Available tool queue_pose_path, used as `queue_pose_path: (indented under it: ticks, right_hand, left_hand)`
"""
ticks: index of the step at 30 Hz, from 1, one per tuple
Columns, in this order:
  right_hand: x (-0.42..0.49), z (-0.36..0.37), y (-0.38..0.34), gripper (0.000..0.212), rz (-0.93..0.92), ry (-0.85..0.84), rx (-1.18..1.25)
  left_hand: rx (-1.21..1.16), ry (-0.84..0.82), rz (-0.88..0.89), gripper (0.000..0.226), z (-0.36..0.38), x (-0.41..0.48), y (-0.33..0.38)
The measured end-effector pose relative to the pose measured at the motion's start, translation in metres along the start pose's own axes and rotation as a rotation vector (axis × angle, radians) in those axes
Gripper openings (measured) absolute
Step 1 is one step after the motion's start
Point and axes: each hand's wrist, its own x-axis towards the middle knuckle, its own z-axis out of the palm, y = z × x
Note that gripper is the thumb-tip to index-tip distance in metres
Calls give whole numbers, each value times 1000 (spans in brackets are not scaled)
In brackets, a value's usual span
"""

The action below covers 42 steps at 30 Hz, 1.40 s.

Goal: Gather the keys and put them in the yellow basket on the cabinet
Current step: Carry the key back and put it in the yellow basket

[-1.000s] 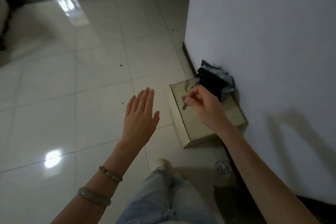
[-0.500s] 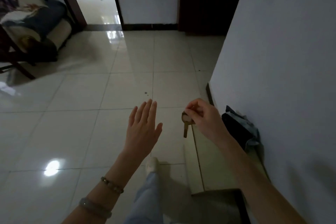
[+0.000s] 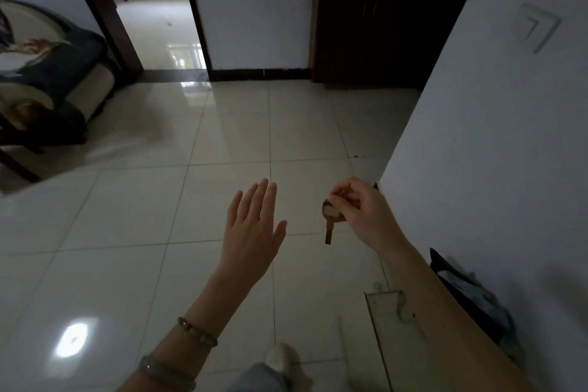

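The right hand [image 3: 359, 213] pinches a brass key [image 3: 330, 223] by its head between thumb and fingertips, blade hanging straight down over the tiled floor [image 3: 159, 216], while the left hand [image 3: 254, 232] is spread flat, fingers open, holding nothing, at about nine o'clock of the key. No yellow basket is clearly visible; a dark cabinet [image 3: 375, 32] stands at one o'clock against the far wall. The carry probably goes best with the pinch kept firm on the head, or the key dropped into the open left palm so it cannot slip.

Floor [image 3: 222, 124]: pale glossy tiles, glare spot at lower left.
Armchair [image 3: 47, 73]: stood at far left.
Wall switch [image 3: 537, 25]: on right wall.
Low box [image 3: 401, 337]: against right wall, dark cloth [image 3: 471, 296] beside.
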Motion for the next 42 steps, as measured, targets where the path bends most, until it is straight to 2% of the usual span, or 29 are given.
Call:
queue_pose_path:
  ticks: [12, 22, 36, 42]
  right_hand:
    - [155, 0, 21, 9, 81, 54, 30]
    - [351, -48, 62, 7, 102, 97, 71]
    - [575, -108, 113, 10, 101, 133, 16]
    - [685, -124, 146, 10, 128, 193, 47]
  left_hand:
    - [-48, -24, 50, 63, 41, 150, -47]
    - [-9, -49, 134, 63, 104, 359, -61]
    - [-107, -41, 99, 61, 177, 589, -65]
    - [-124, -49, 146, 61, 214, 713, -81]
